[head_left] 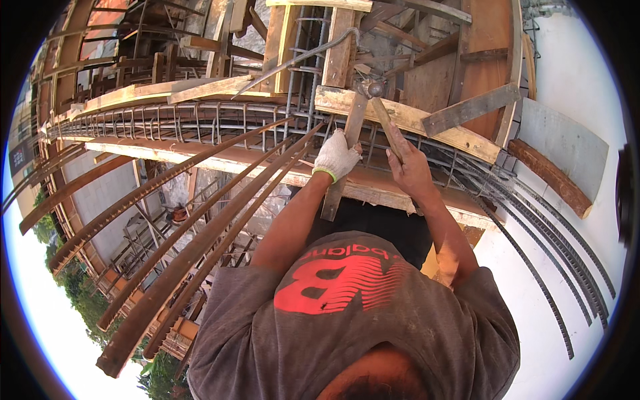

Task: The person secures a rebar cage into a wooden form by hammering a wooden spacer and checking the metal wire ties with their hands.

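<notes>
My left hand (337, 157), in a white knitted glove, is closed round a narrow wooden strip (355, 119). The strip's upper end lies against a pale horizontal board (407, 120), and its lower end sticks out below my hand. My bare right hand (411, 168) grips a hammer (385, 121) by its wooden handle. The hammer's round metal head is at the top of the strip, over the board's edge; whether they touch I cannot tell. Beyond the hands, a bent metal pry bar (300, 61) rests across the formwork timbers.
A long rebar cage (200, 123) runs along the wooden formwork to the left. Several long bars (193, 260) slant out at lower left, above a drop. More ribbed rebar (553, 230) curves at right, beside a loose plank (550, 175) and a grey panel (567, 139).
</notes>
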### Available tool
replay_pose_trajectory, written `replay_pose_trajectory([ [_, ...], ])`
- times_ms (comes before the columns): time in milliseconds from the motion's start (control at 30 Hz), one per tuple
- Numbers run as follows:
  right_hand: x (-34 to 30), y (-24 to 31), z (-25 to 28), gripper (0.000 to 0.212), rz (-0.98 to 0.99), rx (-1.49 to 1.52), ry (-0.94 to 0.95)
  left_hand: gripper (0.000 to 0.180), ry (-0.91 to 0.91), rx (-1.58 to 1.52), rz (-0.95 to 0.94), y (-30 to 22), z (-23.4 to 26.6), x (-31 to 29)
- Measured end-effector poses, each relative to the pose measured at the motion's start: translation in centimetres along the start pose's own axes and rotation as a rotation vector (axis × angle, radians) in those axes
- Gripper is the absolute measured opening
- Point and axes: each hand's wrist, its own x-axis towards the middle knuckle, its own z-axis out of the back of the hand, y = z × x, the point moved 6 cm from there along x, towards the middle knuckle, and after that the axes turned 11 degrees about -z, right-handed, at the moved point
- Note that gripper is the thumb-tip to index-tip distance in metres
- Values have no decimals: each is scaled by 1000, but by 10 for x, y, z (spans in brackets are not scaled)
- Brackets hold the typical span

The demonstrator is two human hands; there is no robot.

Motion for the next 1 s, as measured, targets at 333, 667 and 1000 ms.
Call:
replay_pose_trajectory([
  [333,-5,-72,-30,70,-216,-244,181,54,-29,30,-22,-3,-12,8],
  [667,-9,68,56,71,369,116,-315,54,-6,26,32,-10,-1,5],
  [1000,-1,11,-15,73,-95,-16,20,52,-9,71,-7,11,-9,9],
])
